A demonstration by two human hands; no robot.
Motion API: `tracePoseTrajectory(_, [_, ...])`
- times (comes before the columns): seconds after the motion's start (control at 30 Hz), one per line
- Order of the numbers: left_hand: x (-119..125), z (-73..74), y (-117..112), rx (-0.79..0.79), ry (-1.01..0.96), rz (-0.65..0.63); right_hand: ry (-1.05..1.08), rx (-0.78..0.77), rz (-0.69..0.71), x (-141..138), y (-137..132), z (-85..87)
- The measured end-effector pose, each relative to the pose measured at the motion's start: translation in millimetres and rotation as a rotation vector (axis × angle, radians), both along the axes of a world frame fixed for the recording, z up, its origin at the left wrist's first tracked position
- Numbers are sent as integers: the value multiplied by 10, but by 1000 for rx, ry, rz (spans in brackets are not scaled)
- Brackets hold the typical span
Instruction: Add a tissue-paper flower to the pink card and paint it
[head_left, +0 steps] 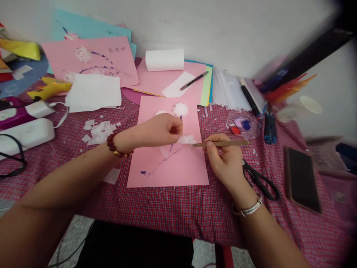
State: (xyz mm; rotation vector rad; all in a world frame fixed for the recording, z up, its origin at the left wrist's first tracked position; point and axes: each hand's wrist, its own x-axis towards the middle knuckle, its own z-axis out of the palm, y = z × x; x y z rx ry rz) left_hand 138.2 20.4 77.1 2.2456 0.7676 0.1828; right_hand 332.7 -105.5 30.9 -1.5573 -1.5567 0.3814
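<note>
I have a flat pink paper sheet [192,173] in front of me, lying on a red and blue checked cloth [173,208]. Thin purple-blue painted twigs [167,159] run across the sheet. Near its top sits a puffy white paper flower [180,109], and near its middle is a smaller ruffled white paper clump [187,139].

My left hand [161,130] is over the sheet. Its fingers are curled in, with the tips close together right by the clump. I can't tell if they pinch a bit of paper. My right hand [224,156] is at the sheet's right edge. Its thumb and fingers are closed on a long thin tan stick [230,143], and the stick's tip points left and reaches the clump.

To the left of the sheet is a messy pile of small white paper squares [100,132]. To its right are black-handled scissors [260,182] and a clear dish with red, blue and pale blobs [242,124]. Behind it, to the left, a pink card with white flowers [92,52] leans up.

I think I'm at the sticking step, setting white bits on the twig. The next move calls for a soft, steady push with the tip, so the paper stays puffy and doesn't tear.
</note>
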Motion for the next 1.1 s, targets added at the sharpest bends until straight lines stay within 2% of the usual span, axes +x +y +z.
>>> tracePoseTrajectory(0.2, [12, 85, -39, 85, -28, -83, -115, 21, -25, 37, 9, -21])
tracePoseTrajectory(0.33, [105, 25, -96, -83, 3, -136, -107, 32, -28, 45, 22, 0])
tracePoseTrajectory(0.43, [186, -102, -119, -201, -12, -85, -68, 44, -61, 56, 4, 42])
tracePoseTrajectory(0.57, [272, -269, -110, -109, -102, 54, 39, 132, -149, 53, -60, 108])
tracePoseTrajectory(0.63, [298, -313, -99, -64, -115, 87, 66, 167, -144, 37, -82, 123])
tracePoseTrajectory(0.83, [337, -331, -77, -57, -88, 92, 11, 125, -28, -15, -42, 63])
tracePoseTrajectory(1.1, [373, -350, -51, -31, -89, 79, -65, 123, -23, -16, 3, 22])
